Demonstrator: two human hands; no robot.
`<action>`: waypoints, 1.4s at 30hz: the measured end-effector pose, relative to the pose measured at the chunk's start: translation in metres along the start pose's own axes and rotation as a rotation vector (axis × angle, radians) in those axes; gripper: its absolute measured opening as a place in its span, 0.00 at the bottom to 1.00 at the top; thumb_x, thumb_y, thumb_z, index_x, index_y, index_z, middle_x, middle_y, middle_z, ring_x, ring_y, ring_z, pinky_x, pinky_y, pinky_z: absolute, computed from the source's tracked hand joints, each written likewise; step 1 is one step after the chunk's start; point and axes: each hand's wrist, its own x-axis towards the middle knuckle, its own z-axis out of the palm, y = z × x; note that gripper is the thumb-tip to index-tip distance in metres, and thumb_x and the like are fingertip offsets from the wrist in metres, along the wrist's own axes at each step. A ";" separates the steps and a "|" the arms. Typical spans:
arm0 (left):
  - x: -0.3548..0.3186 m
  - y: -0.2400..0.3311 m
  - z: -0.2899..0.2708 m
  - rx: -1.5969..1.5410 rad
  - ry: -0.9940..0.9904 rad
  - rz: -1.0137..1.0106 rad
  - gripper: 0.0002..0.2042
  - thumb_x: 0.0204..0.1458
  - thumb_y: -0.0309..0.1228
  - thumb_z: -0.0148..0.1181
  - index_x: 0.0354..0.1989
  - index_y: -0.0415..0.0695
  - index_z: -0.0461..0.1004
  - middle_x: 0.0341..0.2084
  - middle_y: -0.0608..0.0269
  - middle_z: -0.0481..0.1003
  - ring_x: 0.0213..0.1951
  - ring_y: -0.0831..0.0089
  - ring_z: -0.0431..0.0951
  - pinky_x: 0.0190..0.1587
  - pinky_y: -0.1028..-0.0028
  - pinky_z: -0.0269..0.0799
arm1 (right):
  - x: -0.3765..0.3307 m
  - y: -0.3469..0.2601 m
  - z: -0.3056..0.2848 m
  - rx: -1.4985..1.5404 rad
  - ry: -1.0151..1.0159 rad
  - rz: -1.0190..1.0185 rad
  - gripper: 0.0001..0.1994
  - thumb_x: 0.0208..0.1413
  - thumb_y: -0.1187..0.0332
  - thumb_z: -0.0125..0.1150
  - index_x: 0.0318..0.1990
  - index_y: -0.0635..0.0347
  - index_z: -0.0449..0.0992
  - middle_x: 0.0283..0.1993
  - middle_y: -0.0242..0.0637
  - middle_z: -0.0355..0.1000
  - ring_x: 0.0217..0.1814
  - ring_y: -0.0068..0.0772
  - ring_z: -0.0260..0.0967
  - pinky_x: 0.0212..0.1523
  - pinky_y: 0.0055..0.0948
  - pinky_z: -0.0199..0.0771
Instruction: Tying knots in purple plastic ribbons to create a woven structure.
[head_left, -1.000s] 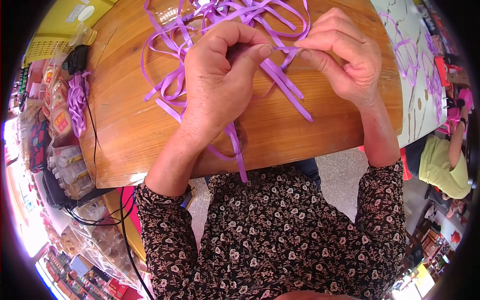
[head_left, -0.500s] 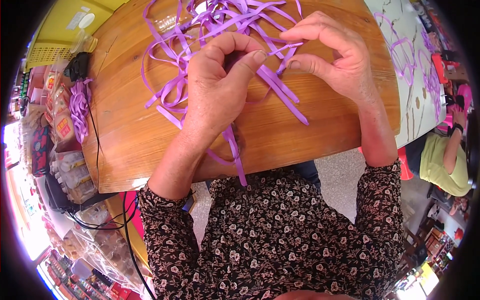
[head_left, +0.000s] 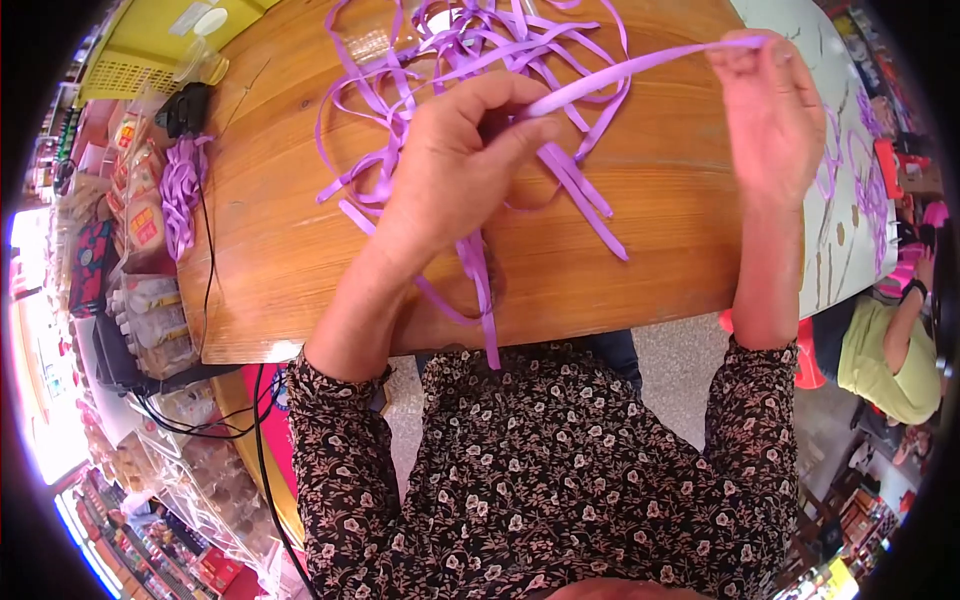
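Observation:
A flat purple ribbon (head_left: 645,66) stretches between my two hands over the wooden table. My left hand (head_left: 465,150) is closed in a pinch on the ribbon, and more purple strips hang out below its palm to the table's near edge. Off to the right, my right hand (head_left: 770,125) pinches the other end of that ribbon between thumb and fingers. Beyond the left hand lies a loose tangle of purple ribbons (head_left: 480,45). Two straight ribbon ends (head_left: 590,205) lie on the wood between the hands.
The wooden table (head_left: 620,290) spans the middle. At the left stand a yellow crate (head_left: 130,75), a purple ribbon bundle (head_left: 183,195), a black cable (head_left: 210,270) and packaged goods. To the right, a white table (head_left: 825,270) carries more ribbons; a person in a yellow-green top (head_left: 885,360) sits beyond.
My right hand has moved right and away from the left hand, drawing the ribbon out taut between them. The left hand has stayed nearly in place.

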 end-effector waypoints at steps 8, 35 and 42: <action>-0.005 0.014 -0.029 -0.065 0.089 -0.116 0.07 0.49 0.24 0.60 0.36 0.37 0.74 0.25 0.70 0.74 0.29 0.86 0.71 0.32 0.86 0.66 | 0.011 0.002 -0.015 0.115 0.174 -0.019 0.06 0.56 0.75 0.54 0.39 0.67 0.73 0.35 0.37 0.72 0.36 0.27 0.67 0.43 0.29 0.67; -0.012 0.016 -0.006 -0.264 -0.101 -0.125 0.07 0.52 0.23 0.56 0.39 0.36 0.74 0.31 0.65 0.76 0.34 0.82 0.73 0.38 0.83 0.68 | -0.024 0.020 0.061 -0.914 -0.486 -0.479 0.14 0.36 0.75 0.67 0.36 0.63 0.78 0.30 0.34 0.71 0.30 0.32 0.66 0.33 0.25 0.66; -0.010 0.013 -0.005 -0.219 -0.061 -0.165 0.07 0.50 0.23 0.59 0.37 0.36 0.74 0.28 0.68 0.75 0.31 0.83 0.72 0.35 0.84 0.68 | -0.026 0.017 0.064 -0.957 -0.532 -0.466 0.12 0.38 0.79 0.66 0.35 0.64 0.77 0.30 0.35 0.70 0.31 0.32 0.66 0.33 0.25 0.66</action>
